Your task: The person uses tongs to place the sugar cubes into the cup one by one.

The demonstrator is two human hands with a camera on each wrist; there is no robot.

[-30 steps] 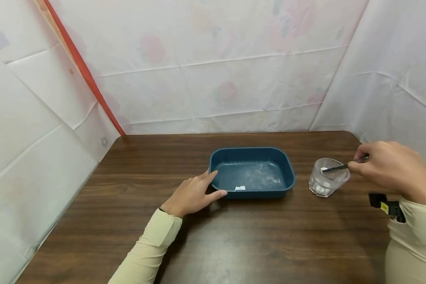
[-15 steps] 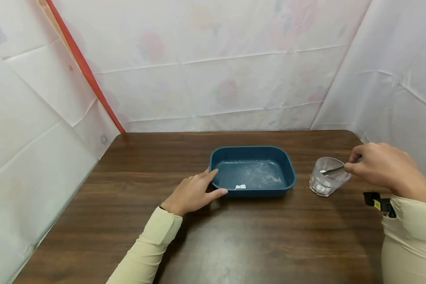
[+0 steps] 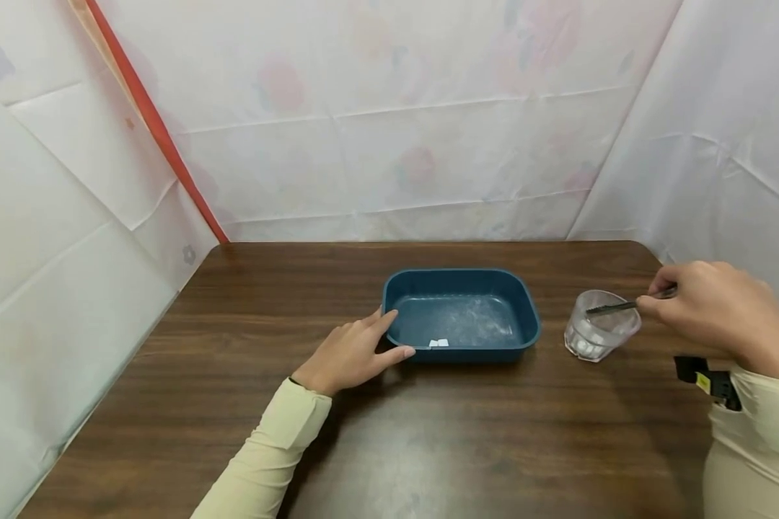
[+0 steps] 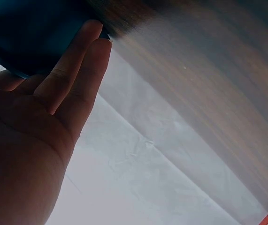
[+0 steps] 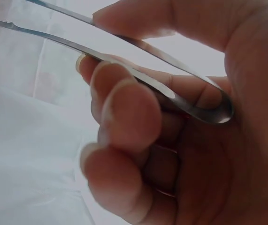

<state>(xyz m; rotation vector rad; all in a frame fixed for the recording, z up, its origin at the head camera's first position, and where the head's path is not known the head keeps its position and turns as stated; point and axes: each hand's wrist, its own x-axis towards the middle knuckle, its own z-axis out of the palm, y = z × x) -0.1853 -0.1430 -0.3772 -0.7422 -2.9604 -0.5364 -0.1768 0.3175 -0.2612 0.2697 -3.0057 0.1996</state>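
My right hand [image 3: 714, 306] holds metal tweezers [image 3: 610, 308] between thumb and fingers, their tips over the mouth of a clear faceted glass [image 3: 613, 335]. In the right wrist view the two arms of the tweezers [image 5: 61, 42] stand apart, one tip serrated. White pieces [image 3: 587, 349] lie low in the glass. My left hand [image 3: 350, 357] rests against the left front corner of a dark blue rectangular tray [image 3: 461, 355], thumb along the front rim. In the left wrist view its straight fingers [image 4: 94, 61] touch the tray's outer wall. Small white pieces [image 3: 438, 343] lie inside near the tray's front wall.
Everything stands on a brown wood-grain table [image 3: 480, 432]. Pale floral sheeting [image 3: 415, 122] hangs behind the table and at both sides, with a red strip [image 3: 159, 130] at the left. A small black device [image 3: 707, 380] sits at the right wrist.
A white piece at the tweezers' tips earlier no longer shows there. My right hand shifted slightly left, then back right. The left hand and tray stay in place.
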